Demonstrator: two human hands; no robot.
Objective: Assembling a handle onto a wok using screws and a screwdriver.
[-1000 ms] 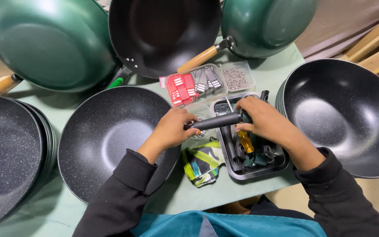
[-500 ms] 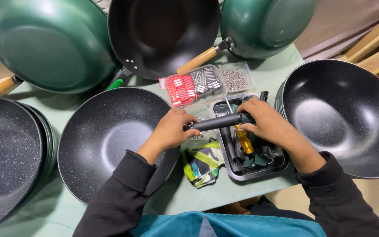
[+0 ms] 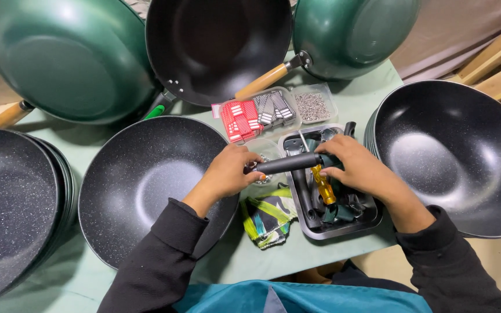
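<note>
Both hands meet over the middle of the green table (image 3: 343, 255). The right hand (image 3: 358, 168) closes around one end of a black pan handle (image 3: 288, 164), and its fingers hide that end completely. The left hand (image 3: 230, 171) pinches the other end, at the rim of the black speckled pan (image 3: 146, 179); the fingertips cover the joint, so I cannot tell if the handle touches the pan or what small part sits there. The handle lies almost level, above the left edge of a dark metal tray (image 3: 372, 217). In the tray a yellow screwdriver (image 3: 323, 184) is partly under the right hand, and the other dark tools there are hard to make out. A striped green glove (image 3: 268, 217) lies just beside the tray. Behind the hands stand clear plastic boxes (image 3: 262, 113) with small red and grey parts. The pans at the left and right are cut off by the picture edge.
</note>
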